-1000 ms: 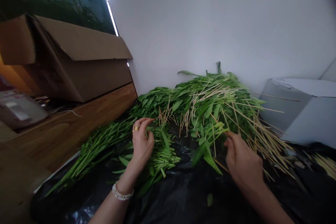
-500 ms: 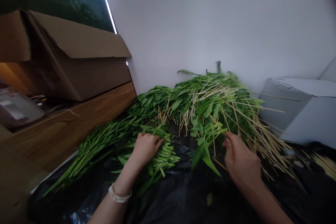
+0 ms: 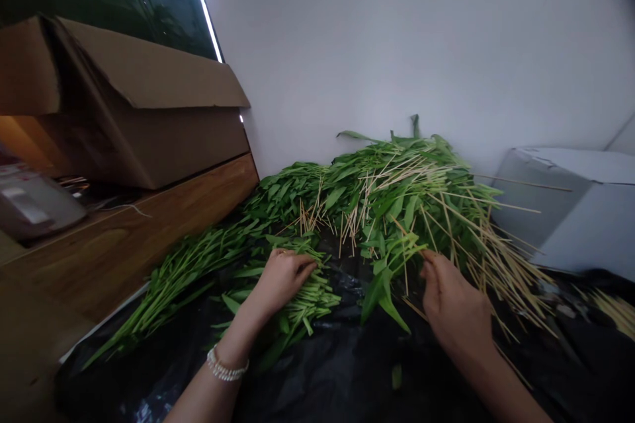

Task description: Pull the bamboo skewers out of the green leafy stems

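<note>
Black plastic point(image 3: 322, 370) beneath slender pale-green stems point(image 3: 311, 304) with long, darker leaves point(image 3: 380, 289)

Left hand point(image 3: 280, 281): one
Right hand point(image 3: 454, 297): one
Green stems point(image 3: 315, 301): dozens, overlapping; exact count unreadable
Sticks point(image 3: 513, 271): dozens, crossing; exact count unreadable
Lone leaf point(image 3: 396, 377): one
Open box point(image 3: 169, 142): one
White box point(image 3: 590, 225): one
Bracelet point(image 3: 225, 368): one or two; strands too close to tell
Wooden ledge point(image 3: 149, 231): one
</note>
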Demonstrator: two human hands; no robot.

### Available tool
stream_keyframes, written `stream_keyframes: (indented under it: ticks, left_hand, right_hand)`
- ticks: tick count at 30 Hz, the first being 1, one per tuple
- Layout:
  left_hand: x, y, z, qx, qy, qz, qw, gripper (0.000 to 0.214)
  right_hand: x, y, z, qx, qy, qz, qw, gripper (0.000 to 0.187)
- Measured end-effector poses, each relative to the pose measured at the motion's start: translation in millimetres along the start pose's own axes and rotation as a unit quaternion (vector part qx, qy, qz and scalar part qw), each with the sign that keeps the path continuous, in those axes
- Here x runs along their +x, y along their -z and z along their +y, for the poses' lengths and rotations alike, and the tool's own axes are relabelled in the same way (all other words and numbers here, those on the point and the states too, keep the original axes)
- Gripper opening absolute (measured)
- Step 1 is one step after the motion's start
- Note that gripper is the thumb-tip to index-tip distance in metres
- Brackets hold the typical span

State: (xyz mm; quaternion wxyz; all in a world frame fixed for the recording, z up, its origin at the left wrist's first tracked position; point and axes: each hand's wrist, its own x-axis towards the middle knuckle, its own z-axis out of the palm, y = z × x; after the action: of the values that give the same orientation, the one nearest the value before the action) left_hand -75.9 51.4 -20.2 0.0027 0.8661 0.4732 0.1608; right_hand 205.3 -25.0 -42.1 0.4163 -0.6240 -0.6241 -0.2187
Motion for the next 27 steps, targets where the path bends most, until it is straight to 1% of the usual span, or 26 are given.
stream_keyframes:
  ticks: [3,6,10,13,15,17,18,20,22,24,25,26,27]
  left_hand:
    - [-1,-0.9,-2,0.005,-0.022,-0.014,1.0,0.018]
    - [-4,-5.5,-2,0.014,-0.041,-0.039,0.998,0.016]
    - [-5,-12.7,-1,0.033,-0.028,-0.052,0.998,0.02]
    - [-4,-14.9,0,0.02,-0.007,-0.047,0.999,0.014]
    - [-3,-13.9,2,0.003,-0.004,-0.041,0.999,0.011]
    - [-1,-10.9,3,-0.014,-0.017,-0.014,1.0,0.011]
    - [0,-8.9,5,-0.024,-0.022,0.015,0.999,0.012]
    - [1,-4.4,7,-0.055,-0.02,0.092,0.994,0.014]
    - [1,-0.6,8,-0.11,0.0,0.177,0.978,0.016]
    - [0,1.2,9,-0.167,0.021,0.235,0.957,0.017]
    - [0,1.5,8,-0.184,0.024,0.245,0.951,0.018]
    - [0,1.4,8,-0.192,0.023,0.242,0.951,0.019]
    - [0,1.2,7,-0.189,0.017,0.226,0.955,0.02]
  right_hand:
    - [0,0,0,-0.001,0.002,-0.002,1.0,0.027]
    - [-1,0,-1,-0.004,-0.008,-0.007,1.0,0.027]
    - [-2,0,-3,-0.004,-0.01,-0.018,1.0,0.028]
    - [-2,1,-4,-0.011,-0.004,-0.02,1.0,0.028]
    - [-2,1,-4,-0.022,0.004,-0.014,1.0,0.028]
    - [-2,0,-4,-0.027,0.01,-0.009,1.0,0.028]
    - [-3,0,-4,-0.025,0.011,-0.009,1.0,0.027]
    - [-5,-3,-5,-0.012,0.013,-0.012,1.0,0.026]
    - [-8,-5,-9,0.007,0.033,-0.017,0.999,0.026]
    - [-12,-7,-15,0.019,0.078,-0.026,0.996,0.027]
    - [-14,-7,-18,0.021,0.104,-0.031,0.994,0.028]
    - [-15,-7,-21,0.02,0.129,-0.035,0.991,0.029]
    - [-17,-7,-24,0.018,0.147,-0.036,0.988,0.03]
